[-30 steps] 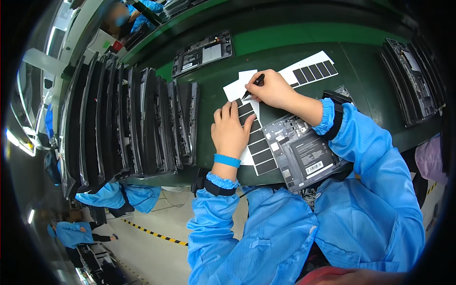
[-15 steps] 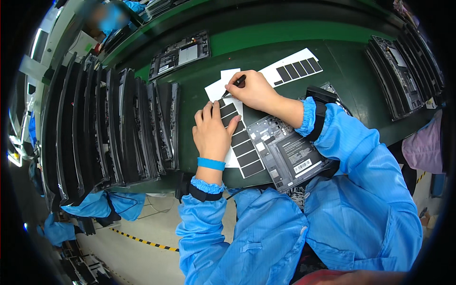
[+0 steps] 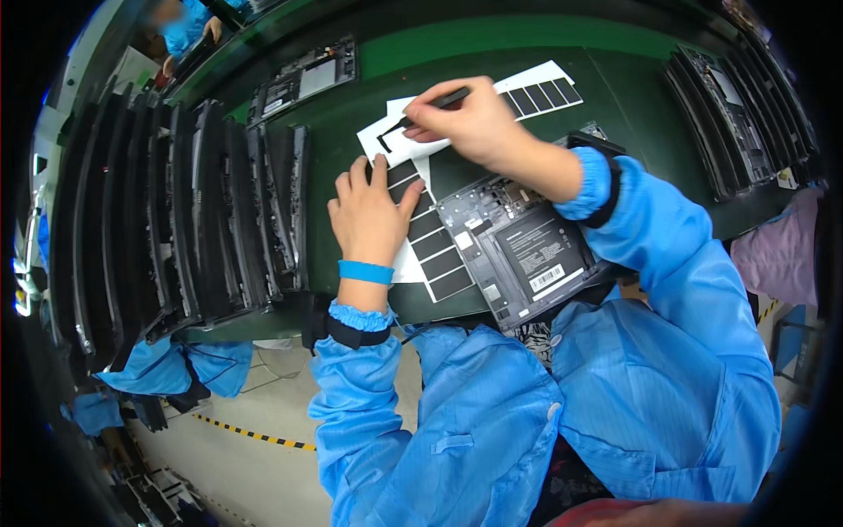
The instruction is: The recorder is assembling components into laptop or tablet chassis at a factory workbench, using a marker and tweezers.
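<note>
My left hand [image 3: 373, 215] lies flat with fingers spread on a white backing sheet [image 3: 407, 265] that carries a column of black rectangular stickers [image 3: 442, 263]. In my right hand [image 3: 479, 123], black tweezers [image 3: 450, 101] are pinched between thumb and fingers. Their tip points down-left, close to a thin black strip [image 3: 385, 143] over the white paper; whether the tip grips the strip I cannot tell. An opened laptop base [image 3: 479, 230] with its dark battery [image 3: 544, 255] exposed sits below my right forearm, at the table's near edge.
Upright dark laptop parts [image 3: 189, 220] stand in a row at left, and another stack [image 3: 724, 123] at right. One more laptop base [image 3: 307, 79] lies at the back. A second sticker sheet [image 3: 540, 83] rests beyond my right hand. Another person's hand [image 3: 212, 30] shows at upper left.
My right hand has moved up and away from the sticker column, with the tweezers lying flatter. A thin black strip now shows near their tip. My left hand stays on the sheet; the view has shifted.
</note>
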A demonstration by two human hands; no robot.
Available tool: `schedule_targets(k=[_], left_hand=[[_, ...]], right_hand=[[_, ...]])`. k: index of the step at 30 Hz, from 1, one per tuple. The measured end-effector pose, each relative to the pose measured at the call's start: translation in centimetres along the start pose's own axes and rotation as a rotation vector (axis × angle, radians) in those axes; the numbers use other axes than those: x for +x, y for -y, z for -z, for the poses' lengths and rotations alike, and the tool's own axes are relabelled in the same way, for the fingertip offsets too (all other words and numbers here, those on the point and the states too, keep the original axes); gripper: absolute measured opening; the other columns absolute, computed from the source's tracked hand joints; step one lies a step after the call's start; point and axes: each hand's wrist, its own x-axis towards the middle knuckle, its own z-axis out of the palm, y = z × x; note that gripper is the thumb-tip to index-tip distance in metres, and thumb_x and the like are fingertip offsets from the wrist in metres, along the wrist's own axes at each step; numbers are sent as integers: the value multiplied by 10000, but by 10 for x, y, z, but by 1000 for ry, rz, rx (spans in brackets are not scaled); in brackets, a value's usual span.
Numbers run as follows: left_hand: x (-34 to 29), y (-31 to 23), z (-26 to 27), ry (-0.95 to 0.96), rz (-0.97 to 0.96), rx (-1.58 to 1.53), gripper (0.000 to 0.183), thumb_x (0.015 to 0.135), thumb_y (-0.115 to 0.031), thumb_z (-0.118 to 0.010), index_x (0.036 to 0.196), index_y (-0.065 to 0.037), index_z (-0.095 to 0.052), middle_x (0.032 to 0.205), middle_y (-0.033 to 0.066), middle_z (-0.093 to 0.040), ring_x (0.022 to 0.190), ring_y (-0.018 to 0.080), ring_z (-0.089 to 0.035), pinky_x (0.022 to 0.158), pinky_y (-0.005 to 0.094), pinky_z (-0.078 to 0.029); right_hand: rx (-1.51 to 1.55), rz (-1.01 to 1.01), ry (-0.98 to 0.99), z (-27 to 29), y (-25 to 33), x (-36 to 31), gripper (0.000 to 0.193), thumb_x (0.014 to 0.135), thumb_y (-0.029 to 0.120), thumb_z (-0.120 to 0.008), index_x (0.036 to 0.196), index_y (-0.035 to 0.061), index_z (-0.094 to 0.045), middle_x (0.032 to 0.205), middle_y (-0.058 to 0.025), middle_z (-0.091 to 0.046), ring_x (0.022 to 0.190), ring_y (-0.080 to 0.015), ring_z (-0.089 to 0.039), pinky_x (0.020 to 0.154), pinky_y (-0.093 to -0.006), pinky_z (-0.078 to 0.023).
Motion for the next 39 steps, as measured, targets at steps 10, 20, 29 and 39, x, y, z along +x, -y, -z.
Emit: schedule_targets(k=[10, 20, 29, 39], left_hand=[[-66, -66, 51, 26, -265, -649, 260, 797, -148, -713, 1007, -15, -635, 1126, 133, -619, 1031, 329, -589, 870, 395, -450], [-77, -90, 40, 69, -252, -574, 300, 740, -134, -753, 995, -26, -637, 1139, 124, -598, 1073, 331, -554, 911, 417, -423], [-70, -91, 42, 81, -258, -558, 334, 746, -163, -760, 1024, -41, -619, 1119, 114, -581, 1029, 320, -536, 891, 431, -398], [-62, -108, 40, 97, -295, -227, 699, 774, -461, -714, 1272, 4, -555, 1062, 100, -531, 982, 265, -496, 829, 404, -384]], right_hand=[[2, -390, -42, 89, 41, -103, 186, 892, 75, -663, 992, -81, -653, 868, -185, -688, 803, -269, -719, 715, -312, -610], [0, -482, -6, 90, 33, -100, 221, 912, 103, -654, 1026, -86, -663, 957, -172, -685, 893, -238, -704, 788, -297, -596], [-11, -463, -55, 89, 29, -99, 201, 916, 71, -639, 1036, -90, -636, 923, -188, -680, 865, -265, -713, 768, -315, -607], [-42, -472, -22, 90, 29, -102, 240, 917, 109, -651, 1060, -83, -646, 983, -169, -684, 929, -231, -698, 833, -294, -585]])
